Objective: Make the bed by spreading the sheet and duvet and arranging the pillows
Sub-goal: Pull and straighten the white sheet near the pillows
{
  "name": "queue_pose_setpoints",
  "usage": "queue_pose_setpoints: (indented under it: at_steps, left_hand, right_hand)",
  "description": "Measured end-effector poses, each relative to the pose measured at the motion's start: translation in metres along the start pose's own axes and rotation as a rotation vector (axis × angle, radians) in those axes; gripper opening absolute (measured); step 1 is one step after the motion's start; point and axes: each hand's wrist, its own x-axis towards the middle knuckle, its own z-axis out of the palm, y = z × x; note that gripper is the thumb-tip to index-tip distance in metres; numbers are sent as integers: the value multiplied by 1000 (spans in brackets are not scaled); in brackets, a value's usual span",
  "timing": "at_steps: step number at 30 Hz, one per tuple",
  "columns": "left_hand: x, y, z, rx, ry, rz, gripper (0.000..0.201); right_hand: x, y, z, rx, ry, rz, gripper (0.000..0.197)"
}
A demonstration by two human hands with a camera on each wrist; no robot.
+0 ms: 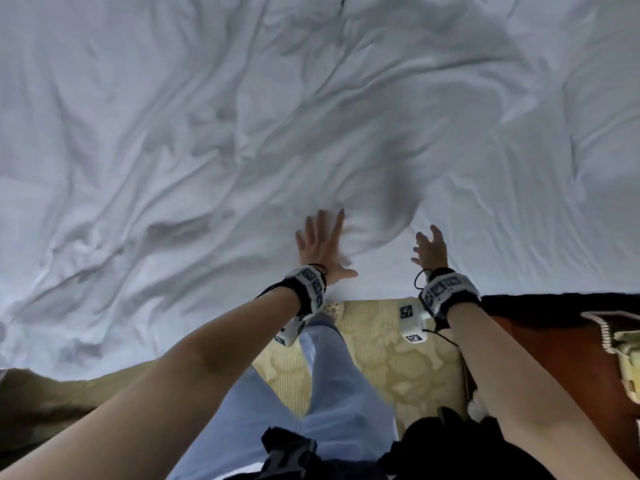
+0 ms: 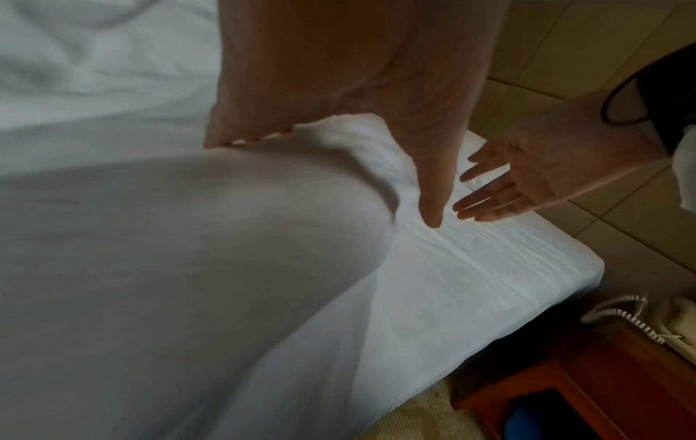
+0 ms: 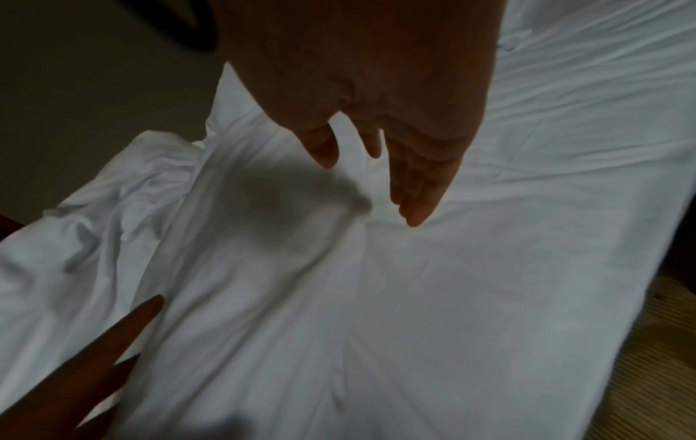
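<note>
- Smoothing the white sheet (image 1: 214,140) is the step in hand, judging by both hands reaching over the near edge of the bed (image 2: 557,268).
- Left hand (image 1: 320,245) is lying flat on the sheet with fingers spread straight, grasping nothing; the left wrist view is showing its palm pressing beside a raised fold (image 2: 339,143).
- Right hand (image 1: 431,249) is hovering just over the sheet, fingers straight and relaxed, holding nothing; whether the fingertips (image 3: 414,217) are touching the cloth is hard to tell.
- Sheet is covering the whole bed surface in the head view, heavily wrinkled to the left and middle, flatter toward the right near the corner.
- One puffed-up hump (image 1: 391,209) is sitting between the two hands, blurred, likely trapped air or a loose fold.
- No duvet or pillows are showing in any view, so the task is looking early.
- Doing it well, in my judgement: pressing the flat palms from the hump outward toward the edges, each hand sweeping to its own side, so the slack is running off the mattress instead of bunching.
- Keeping the fingers straight is helping; pinching would be making new creases.
- Bunched cloth (image 3: 113,190) at the far left of the right wrist view is needing a pull afterwards.
- Risk: sweeping toward the middle is only going to move wrinkles into the crumpled left area.
- Wooden nightstand (image 1: 554,358) with a phone (image 1: 623,351) is standing just beside the bed on the right, on the patterned carpet (image 1: 398,358).
</note>
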Motion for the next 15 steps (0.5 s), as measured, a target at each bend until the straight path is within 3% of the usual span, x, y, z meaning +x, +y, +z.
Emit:
queue_pose_setpoints:
  at_steps: [3,6,10,15]
  left_hand:
    - [33,32,6,42,-8,-154,130]
    - [58,45,-4,91,67,-253,102]
    - [75,32,-51,-16,127,-220,33]
    - [69,5,-137,-249,212,-195,23]
  right_hand:
    - [24,1,-16,59,-35,12,53]
    - [41,2,-24,82,-89,40,53]
    - [48,-9,-22,88,-146,31,54]
    - [49,-52,-3,148,-226,-21,57]
